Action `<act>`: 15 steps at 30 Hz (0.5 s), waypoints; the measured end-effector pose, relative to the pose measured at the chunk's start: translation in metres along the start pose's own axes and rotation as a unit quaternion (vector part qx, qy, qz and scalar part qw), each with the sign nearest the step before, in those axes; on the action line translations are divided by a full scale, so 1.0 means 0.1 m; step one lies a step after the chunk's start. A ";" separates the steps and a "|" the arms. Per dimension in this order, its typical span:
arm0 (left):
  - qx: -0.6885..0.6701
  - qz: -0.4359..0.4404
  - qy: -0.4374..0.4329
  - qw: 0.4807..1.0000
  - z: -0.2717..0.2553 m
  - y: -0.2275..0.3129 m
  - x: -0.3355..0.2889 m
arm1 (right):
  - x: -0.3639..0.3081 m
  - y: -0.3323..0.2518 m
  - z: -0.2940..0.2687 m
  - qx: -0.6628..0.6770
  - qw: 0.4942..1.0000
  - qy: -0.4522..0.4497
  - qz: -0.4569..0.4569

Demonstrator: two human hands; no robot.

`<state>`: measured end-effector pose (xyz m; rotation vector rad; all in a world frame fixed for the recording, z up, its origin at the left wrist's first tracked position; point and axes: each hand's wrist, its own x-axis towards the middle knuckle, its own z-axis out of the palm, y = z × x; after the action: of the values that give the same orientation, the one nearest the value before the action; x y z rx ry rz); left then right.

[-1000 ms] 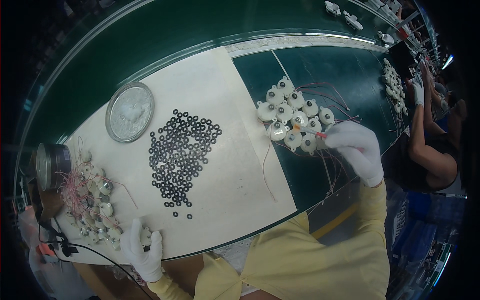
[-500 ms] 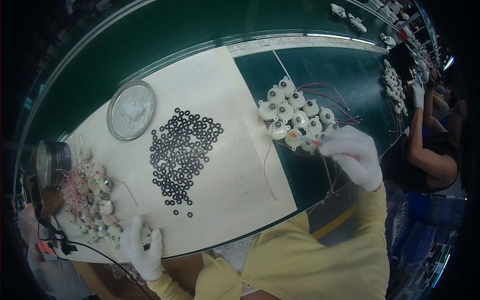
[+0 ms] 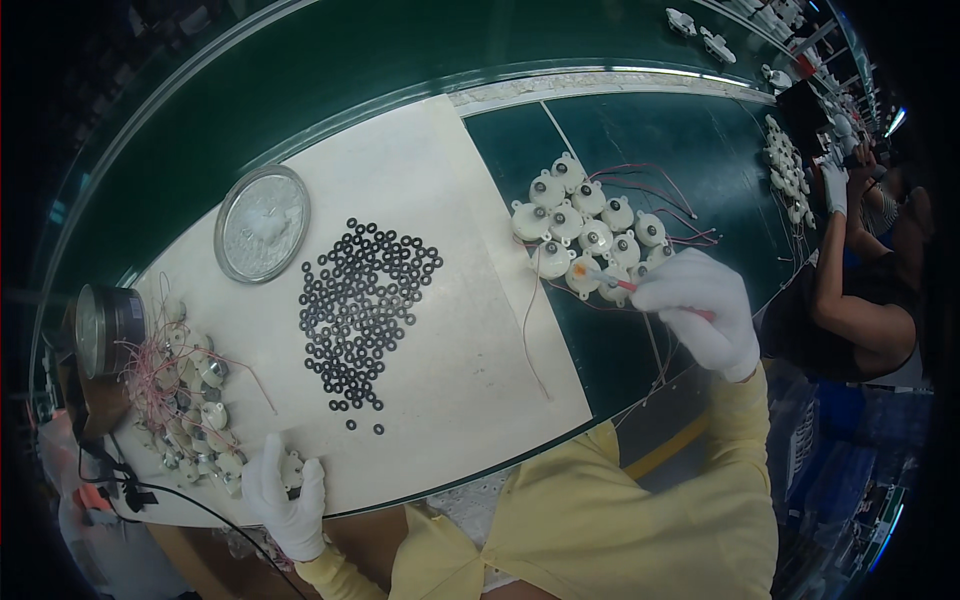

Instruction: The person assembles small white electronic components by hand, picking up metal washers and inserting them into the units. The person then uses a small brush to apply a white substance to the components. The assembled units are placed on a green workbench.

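My right hand (image 3: 703, 308), in a white glove, pinches a thin brush (image 3: 622, 285) with a red handle. The brush tip is at a round cream-coloured motor (image 3: 582, 283) with an orange patch on its face. That motor sits at the near side of a cluster of similar motors (image 3: 595, 237), most showing a dark ring at the centre. My left hand (image 3: 285, 505), also gloved, has its fingers and thumb around another small motor (image 3: 292, 470) at the table's front edge, low on the left. The gloved fingers partly hide it.
Many black rings (image 3: 365, 310) lie spread on the white board (image 3: 490, 340). Behind them stands a round metal dish (image 3: 263, 225) holding whitish paste. Wired motors (image 3: 190, 390) are heaped at left beside a dark tin (image 3: 108, 330). A co-worker (image 3: 865, 310) sits at far right.
My right hand and the brush have shifted very slightly left, along with a small shift of the whole view. The left hand stays in place around its motor.
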<state>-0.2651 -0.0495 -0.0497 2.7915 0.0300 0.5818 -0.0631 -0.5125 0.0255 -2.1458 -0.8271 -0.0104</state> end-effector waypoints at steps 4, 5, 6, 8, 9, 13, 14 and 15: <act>-0.001 -0.005 -0.005 1.000 0.00 -0.01 -0.01 | -0.11 0.01 -0.03 0.009 1.000 0.006 0.023; -0.002 -0.004 -0.002 1.000 0.00 0.00 -0.01 | -0.14 0.01 -0.06 0.011 0.999 0.009 0.030; -0.002 -0.004 0.001 1.000 0.00 0.00 -0.01 | -0.17 0.01 -0.08 0.013 0.999 0.012 0.037; -0.004 -0.004 0.003 1.000 0.01 -0.01 -0.02 | -0.20 0.02 -0.08 0.036 0.998 0.041 0.042; -0.005 -0.005 0.002 1.000 0.01 -0.02 -0.02 | -0.21 0.02 -0.07 0.048 0.996 0.056 0.045; -0.009 -0.008 -0.002 1.000 0.00 -0.03 -0.03 | -0.13 0.04 0.01 0.035 0.994 0.082 0.063; -0.006 -0.008 -0.005 1.000 0.00 -0.03 -0.03 | -0.10 0.06 0.03 0.019 0.995 0.077 0.062; -0.003 -0.008 -0.008 1.000 -0.01 -0.03 -0.03 | -0.08 0.08 0.04 0.004 0.995 0.072 0.062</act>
<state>-0.2680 -0.0469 -0.0505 2.7877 0.0476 0.5554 -0.0666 -0.5176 0.0151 -2.1567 -0.6093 -0.0977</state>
